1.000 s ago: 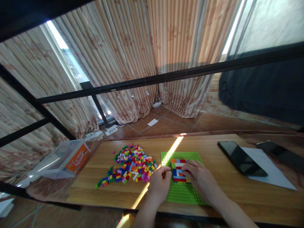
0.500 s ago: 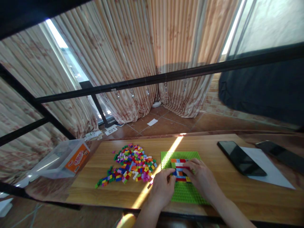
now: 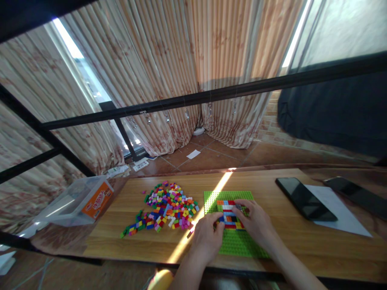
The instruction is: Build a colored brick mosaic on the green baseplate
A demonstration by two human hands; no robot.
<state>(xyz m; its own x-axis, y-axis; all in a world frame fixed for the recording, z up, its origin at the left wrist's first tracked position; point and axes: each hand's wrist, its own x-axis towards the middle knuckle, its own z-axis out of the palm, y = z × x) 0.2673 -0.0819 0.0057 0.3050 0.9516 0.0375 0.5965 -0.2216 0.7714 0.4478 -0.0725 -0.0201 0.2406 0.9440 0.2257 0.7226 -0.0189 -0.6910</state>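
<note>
A rectangular patch of coloured building bricks [image 3: 229, 208] in red, white, blue and orange rows sits on a green studded baseplate [image 3: 238, 245]. My left hand [image 3: 208, 235] is at the patch's left side, thumb and forefinger curled against a blue brick at its edge. Over the right side, my right hand [image 3: 256, 220] has its fingers bent onto the bricks and covers part of them. Shadow under the right fingers makes the contact there hard to see. A heap of loose building bricks [image 3: 172, 205] lies left of the baseplate.
The wooden table [image 3: 109, 241] also bears a black phone [image 3: 305, 199] on white paper [image 3: 352, 223], with another dark phone-like object [image 3: 356, 195] further right. A clear plastic box [image 3: 78, 201] with an orange label stands at the left. Black metal bars [image 3: 181, 100] cross beyond the table.
My right hand's fingers have shifted slightly right and up, uncovering more white and blue bricks. My left hand stays at the left edge of the patch. The view has moved slightly.
</note>
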